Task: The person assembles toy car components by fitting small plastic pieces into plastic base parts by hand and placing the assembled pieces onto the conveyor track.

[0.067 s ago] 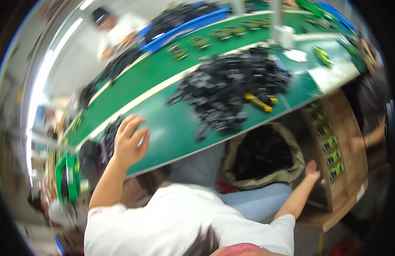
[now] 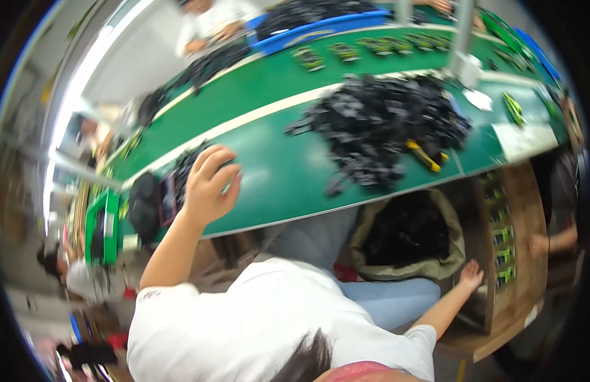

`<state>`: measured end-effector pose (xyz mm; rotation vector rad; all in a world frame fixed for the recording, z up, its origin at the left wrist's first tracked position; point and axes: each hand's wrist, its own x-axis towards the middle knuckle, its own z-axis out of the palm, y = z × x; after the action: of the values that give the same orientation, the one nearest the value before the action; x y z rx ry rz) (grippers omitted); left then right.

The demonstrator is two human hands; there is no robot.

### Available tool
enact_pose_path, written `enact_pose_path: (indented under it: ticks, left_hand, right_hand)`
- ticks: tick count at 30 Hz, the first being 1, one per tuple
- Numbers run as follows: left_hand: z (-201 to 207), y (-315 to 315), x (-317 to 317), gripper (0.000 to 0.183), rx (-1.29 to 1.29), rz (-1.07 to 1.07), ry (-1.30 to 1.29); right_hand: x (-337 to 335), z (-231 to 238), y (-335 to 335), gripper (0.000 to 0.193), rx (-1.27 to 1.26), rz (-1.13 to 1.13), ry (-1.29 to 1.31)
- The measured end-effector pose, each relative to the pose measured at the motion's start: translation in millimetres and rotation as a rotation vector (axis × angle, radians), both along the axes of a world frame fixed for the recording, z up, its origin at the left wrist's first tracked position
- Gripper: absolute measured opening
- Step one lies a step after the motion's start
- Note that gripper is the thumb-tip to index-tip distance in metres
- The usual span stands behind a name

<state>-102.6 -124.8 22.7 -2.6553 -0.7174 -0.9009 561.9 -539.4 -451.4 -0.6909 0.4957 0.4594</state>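
My left hand (image 2: 212, 184) is raised at the near edge of the green worktable (image 2: 269, 172). Its fingers are loosely curved and slightly apart, with nothing visible in them. Closest to it is a small heap of black parts (image 2: 188, 164). Lower down at the right, my right hand (image 2: 471, 275) is held out with fingers apart, beside a wooden box (image 2: 518, 254); no object shows in it. A large pile of black strap-like pieces (image 2: 384, 127) lies on the table, with a yellow-and-black hand tool (image 2: 425, 156) at its near side.
Below the table edge stands an open sack (image 2: 453, 235) of black pieces. A green belt (image 2: 244, 95) carries several green-and-black parts (image 2: 346, 52); beyond it sits a blue bin (image 2: 320, 28). Co-workers are across the belt and at the right, one hand (image 2: 538, 245) at the wooden box.
The whole view has shifted, so the table and piles appear farther right. My left hand's fingers look more bent and closer together. My right hand stays beside the wooden box.
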Motion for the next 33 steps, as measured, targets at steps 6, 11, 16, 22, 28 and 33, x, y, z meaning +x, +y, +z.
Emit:
enact_pose_path:
  ticks: [6, 11, 16, 22, 28, 33]
  left_hand:
    - [-32.6, -21.7, -101.0, 0.015, -0.045, 0.141, -0.143]
    - [-66.7, 3.9, -174.6, 0.022, -0.144, 0.561, -0.326]
    - [-113.1, -12.7, -193.8, 0.063, -0.275, 0.514, -0.344]
    - [-128.1, -36.9, -203.2, 0.100, -0.482, 0.727, -0.164]
    - [-134.5, -17.9, -208.9, 0.100, -0.476, 0.629, -0.262]
    - [-131.7, -18.5, -207.2, 0.100, -0.455, 0.688, -0.327]
  right_hand:
    - [-118.0, 62.2, 39.5, 0.041, -0.367, 0.013, -0.145]
    - [-234.3, 233.3, 133.0, 0.026, -0.529, 0.105, -0.614]
    - [-341.3, 337.9, 237.4, 0.020, -0.520, 0.389, -1.074]
    - [-529.7, 401.0, 376.5, 0.008, -0.180, 1.176, -1.765]
    - [-678.3, 407.0, 506.7, 0.015, 0.208, 1.193, -2.338]
    - [-774.4, 391.0, 572.7, 0.019, 0.190, 1.259, -2.482]
